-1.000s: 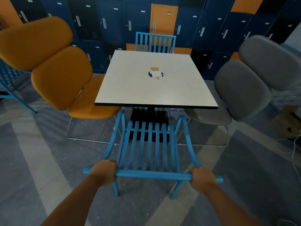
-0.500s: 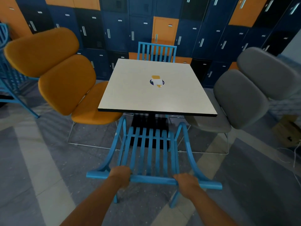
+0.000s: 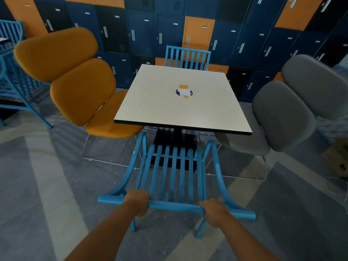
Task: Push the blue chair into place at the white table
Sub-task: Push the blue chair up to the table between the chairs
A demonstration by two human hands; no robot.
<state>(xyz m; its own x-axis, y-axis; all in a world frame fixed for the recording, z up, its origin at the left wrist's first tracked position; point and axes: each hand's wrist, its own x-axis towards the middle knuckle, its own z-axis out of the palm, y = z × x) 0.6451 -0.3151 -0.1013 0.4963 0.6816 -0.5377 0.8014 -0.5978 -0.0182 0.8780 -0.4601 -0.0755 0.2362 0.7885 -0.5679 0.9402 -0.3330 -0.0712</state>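
A blue slatted chair [image 3: 174, 172] stands in front of me, its back toward me and its front tucked under the near edge of the white square table [image 3: 160, 102]. My left hand [image 3: 137, 201] grips the chair's top rail left of centre. My right hand [image 3: 213, 210] grips the same rail right of centre. The curved armrests reach up to the table's edge. A small orange, white and blue sticker [image 3: 184, 91] marks the table's middle.
An orange padded chair [image 3: 79, 85] sits at the table's left and a grey padded chair [image 3: 286, 113] at its right. Another blue chair [image 3: 187, 57] stands at the far side. Blue and orange lockers [image 3: 143, 31] line the back wall. More blue chairs [image 3: 13, 72] stand far left.
Both hands have slid inward along the top rail, closer to its centre. The chair has moved forward toward the table, and my view has come closer.
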